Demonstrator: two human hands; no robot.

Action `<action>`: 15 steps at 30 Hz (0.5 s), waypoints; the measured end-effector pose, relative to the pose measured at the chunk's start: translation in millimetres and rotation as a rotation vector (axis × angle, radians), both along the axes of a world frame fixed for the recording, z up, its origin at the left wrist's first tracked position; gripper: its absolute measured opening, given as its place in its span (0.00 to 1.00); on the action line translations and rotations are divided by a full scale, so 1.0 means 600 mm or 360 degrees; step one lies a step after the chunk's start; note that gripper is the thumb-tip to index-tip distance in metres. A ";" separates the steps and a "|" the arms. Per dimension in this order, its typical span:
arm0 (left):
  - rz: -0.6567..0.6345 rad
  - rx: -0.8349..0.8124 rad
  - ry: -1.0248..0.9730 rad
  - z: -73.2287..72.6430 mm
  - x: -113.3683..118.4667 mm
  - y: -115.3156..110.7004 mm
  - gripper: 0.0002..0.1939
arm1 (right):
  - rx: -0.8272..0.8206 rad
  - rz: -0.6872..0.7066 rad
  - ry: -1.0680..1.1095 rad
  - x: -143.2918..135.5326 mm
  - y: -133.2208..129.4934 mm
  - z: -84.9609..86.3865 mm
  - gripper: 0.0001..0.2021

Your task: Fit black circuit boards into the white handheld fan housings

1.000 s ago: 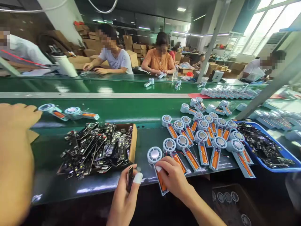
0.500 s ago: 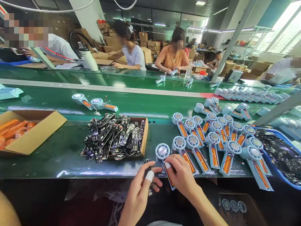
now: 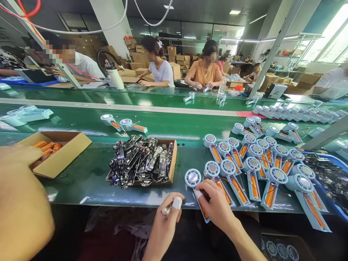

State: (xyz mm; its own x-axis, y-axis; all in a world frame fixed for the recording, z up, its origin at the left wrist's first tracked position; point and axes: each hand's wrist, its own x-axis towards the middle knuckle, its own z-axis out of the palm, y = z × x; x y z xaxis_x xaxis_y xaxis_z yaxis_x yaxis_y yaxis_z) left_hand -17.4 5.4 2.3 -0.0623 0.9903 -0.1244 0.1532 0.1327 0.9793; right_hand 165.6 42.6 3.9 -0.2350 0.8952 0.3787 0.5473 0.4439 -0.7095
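Note:
My left hand (image 3: 167, 221) is closed at the bench's front edge, a white wrap on one finger. A small shiny metallic piece, too small to name, is pinched between its thumb and fingers. To its right, my right hand (image 3: 214, 204) grips the handle of a light-blue fan (image 3: 193, 178), whose round head lies face up on the bench. A white wrap covers one fingertip there too. The handle hangs slightly over the edge and is partly hidden by my fingers. Just right of it lie several blue fans (image 3: 269, 192) with orange cells in their open handles.
Black circuit boards (image 3: 136, 159) are heaped in a cardboard tray. Left of them stands a carton (image 3: 63, 159) of orange cells, with another person's arm (image 3: 24, 195) beside it. A blue bin (image 3: 334, 159) is at right. People sit across the green conveyor (image 3: 168, 127).
My left hand has closed from spread fingers and now holds a small metallic piece. Another person's arm has come in at the left. The view has shifted left.

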 end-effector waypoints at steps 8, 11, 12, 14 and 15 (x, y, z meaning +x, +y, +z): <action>0.0005 0.0294 0.0321 0.008 0.018 0.010 0.21 | 0.0105 0.0016 -0.0098 -0.001 0.004 -0.004 0.13; 0.0017 0.0277 0.0269 -0.009 0.025 0.017 0.19 | 0.0119 0.0028 -0.0090 0.000 0.004 -0.006 0.13; 0.0035 0.0222 0.0259 -0.015 0.025 0.020 0.18 | 0.0126 0.0028 -0.0087 0.001 0.004 -0.006 0.13; 0.0003 0.0080 0.0191 -0.024 0.022 0.024 0.21 | 0.0129 0.0020 -0.0088 0.002 0.003 -0.004 0.13; -0.0067 -0.0005 0.0104 -0.027 0.020 0.025 0.23 | 0.0124 0.0012 -0.0088 0.002 0.003 -0.002 0.13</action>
State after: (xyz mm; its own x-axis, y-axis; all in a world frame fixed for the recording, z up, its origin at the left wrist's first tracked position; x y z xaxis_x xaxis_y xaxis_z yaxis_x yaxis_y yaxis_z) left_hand -5.7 20.2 -13.6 -0.0286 0.9918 -0.1248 0.2222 0.1280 0.9666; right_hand 166.8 44.5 2.7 -0.2640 0.8615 0.4337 0.5810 0.5010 -0.6415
